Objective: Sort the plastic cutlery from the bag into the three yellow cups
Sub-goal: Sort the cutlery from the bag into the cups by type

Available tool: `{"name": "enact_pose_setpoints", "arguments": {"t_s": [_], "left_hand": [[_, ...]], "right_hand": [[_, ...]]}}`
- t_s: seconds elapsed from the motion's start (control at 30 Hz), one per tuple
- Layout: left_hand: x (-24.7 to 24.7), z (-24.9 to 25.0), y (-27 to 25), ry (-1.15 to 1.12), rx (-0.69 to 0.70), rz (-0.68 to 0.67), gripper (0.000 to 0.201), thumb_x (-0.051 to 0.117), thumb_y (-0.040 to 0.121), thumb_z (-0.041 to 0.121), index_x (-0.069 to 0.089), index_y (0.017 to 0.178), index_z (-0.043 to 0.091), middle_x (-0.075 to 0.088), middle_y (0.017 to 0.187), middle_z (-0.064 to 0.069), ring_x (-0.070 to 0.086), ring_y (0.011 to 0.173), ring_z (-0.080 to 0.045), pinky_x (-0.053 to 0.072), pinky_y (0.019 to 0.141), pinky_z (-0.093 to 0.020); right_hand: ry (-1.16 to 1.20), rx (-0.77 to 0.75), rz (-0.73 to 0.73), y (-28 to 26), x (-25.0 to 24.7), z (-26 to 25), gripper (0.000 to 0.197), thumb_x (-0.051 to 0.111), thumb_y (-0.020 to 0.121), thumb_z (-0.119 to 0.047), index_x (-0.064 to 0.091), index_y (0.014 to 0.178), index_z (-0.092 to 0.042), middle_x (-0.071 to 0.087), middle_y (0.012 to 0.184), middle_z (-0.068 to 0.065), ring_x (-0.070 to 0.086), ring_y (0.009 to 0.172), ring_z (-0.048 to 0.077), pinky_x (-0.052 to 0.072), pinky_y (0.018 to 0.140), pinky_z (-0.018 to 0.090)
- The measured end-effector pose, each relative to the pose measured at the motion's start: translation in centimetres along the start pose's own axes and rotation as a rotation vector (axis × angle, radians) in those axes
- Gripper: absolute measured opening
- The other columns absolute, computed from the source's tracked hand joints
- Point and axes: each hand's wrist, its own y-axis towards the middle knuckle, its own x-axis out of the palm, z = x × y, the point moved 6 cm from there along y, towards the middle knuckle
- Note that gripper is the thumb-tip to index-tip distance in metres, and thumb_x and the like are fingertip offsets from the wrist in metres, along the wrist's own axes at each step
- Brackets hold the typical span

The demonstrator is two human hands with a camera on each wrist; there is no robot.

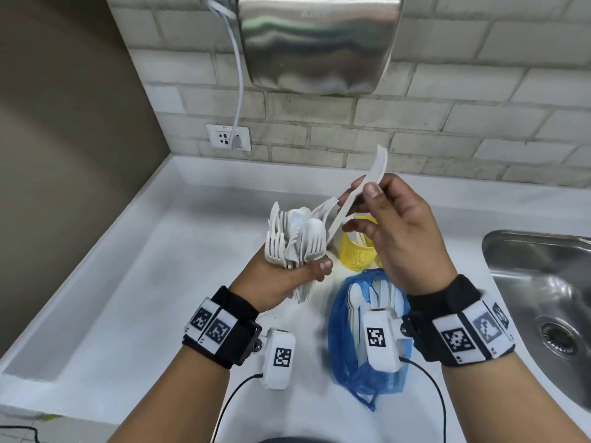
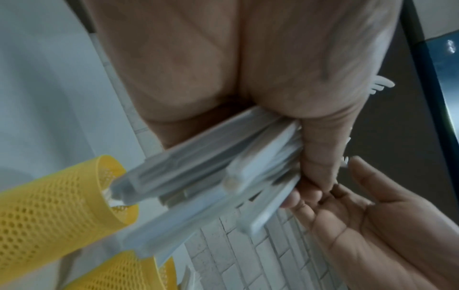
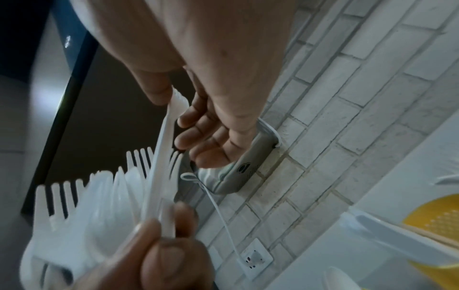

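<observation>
Right hand [image 1: 396, 231] pinches knife [image 1: 367, 183], long axis tilted upward, directly above cup [image 1: 356, 254]; left hand [image 1: 287, 279] grips bundle [image 1: 294, 238].

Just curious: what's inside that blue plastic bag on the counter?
White plastic cutlery still lies in the blue bag; a spoon bowl shows. The right wrist camera covers the lower part, so the amount stays unclear.

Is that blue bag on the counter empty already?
Not empty. White cutlery still shows inside the blue bag, lying open on the counter.
</observation>
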Motion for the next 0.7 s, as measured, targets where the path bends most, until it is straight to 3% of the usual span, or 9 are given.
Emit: {"name": "enact_pose_setpoints", "arguments": {"t_s": [0.13,0.2,0.27,0.37,0.47,0.53,0.6,0.7], "left_hand": [[0.3,0.0,0.2,-0.12,0.015,-0.01,0.012,0.07,0.09,0.012,0.068,0.101,0.008,0.067,0.08,-0.002,0.061,0.074,-0.022,0.051,0.074,-0.036],[0.8,0.3,0.3,-0.202,0.015,-0.034,0.015,0.065,0.09,0.005,0.066,0.105,0.004,0.067,0.08,0.002,0.061,0.073,-0.018,0.051,0.072,-0.03],[1.2,0.4,0.3,-0.261,0.01,-0.051,0.017,0.061,0.091,0.002,0.063,0.108,0.001,0.067,0.08,0.004,0.062,0.072,-0.016,0.051,0.071,-0.027],[1.5,0.4,0.4,-0.327,-0.006,-0.042,0.018,0.06,0.091,0.002,0.063,0.108,0.0,0.065,0.078,-0.002,0.062,0.071,-0.017,0.051,0.067,-0.026],[1.7,0.1,0.5,-0.349,-0.04,-0.025,0.017,0.064,0.089,0.006,0.068,0.106,0.004,0.066,0.078,-0.009,0.061,0.068,-0.021,0.052,0.067,-0.027],[1.8,0.1,0.5,-0.343,-0.039,-0.03,0.016,0.065,0.09,0.007,0.07,0.105,0.006,0.067,0.079,-0.011,0.062,0.068,-0.021,0.052,0.067,-0.028],[2.0,0.2,0.5,-0.332,-0.031,-0.044,0.014,0.068,0.091,0.01,0.072,0.104,0.01,0.068,0.082,-0.014,0.063,0.069,-0.023,0.053,0.069,-0.031],[1.9,0.2,0.4,-0.339,-0.032,0.014,0.011,0.069,0.089,0.014,0.073,0.1,0.013,0.071,0.086,-0.017,0.066,0.073,-0.025,0.056,0.072,-0.034]], "right_hand": [[0.218,-0.004,0.161,1.1,-1.8,-1.3,0.021,0.044,0.108,-0.027,0.056,0.106,-0.01,0.069,0.089,0.011,0.065,0.082,0.028,0.056,0.075,0.042],[0.312,0.022,0.234,1.6,-2.6,-1.5,0.021,0.037,0.112,-0.024,0.052,0.109,-0.01,0.066,0.079,0.009,0.064,0.072,0.028,0.058,0.069,0.042],[0.305,0.055,0.264,1.7,-2.9,-1.2,0.019,0.034,0.112,-0.021,0.05,0.108,-0.011,0.054,0.069,0.007,0.051,0.058,0.022,0.052,0.059,0.037],[0.109,0.117,0.189,1.4,-1.8,0.1,0.019,0.039,0.112,-0.019,0.056,0.108,-0.01,0.041,0.068,0.005,0.035,0.055,0.018,0.034,0.054,0.031],[-0.07,0.165,0.021,0.4,0.0,0.9,0.017,0.055,0.106,-0.017,0.066,0.097,-0.008,0.038,0.069,0.011,0.03,0.058,0.029,0.027,0.055,0.036],[-0.144,0.156,-0.035,-0.2,0.9,1.0,0.023,0.061,0.102,-0.016,0.061,0.087,0.001,0.042,0.059,0.007,0.04,0.054,0.028,0.034,0.05,0.027],[-0.166,0.146,-0.01,-0.4,1.0,1.1,0.027,0.063,0.1,-0.013,0.055,0.089,0.01,0.048,0.051,-0.003,0.053,0.049,0.022,0.041,0.043,0.02],[-0.109,0.08,0.071,0.0,0.8,0.7,0.02,0.066,0.099,-0.012,0.056,0.088,0.001,0.049,0.056,0.002,0.046,0.046,0.023,0.041,0.047,0.028]]}}
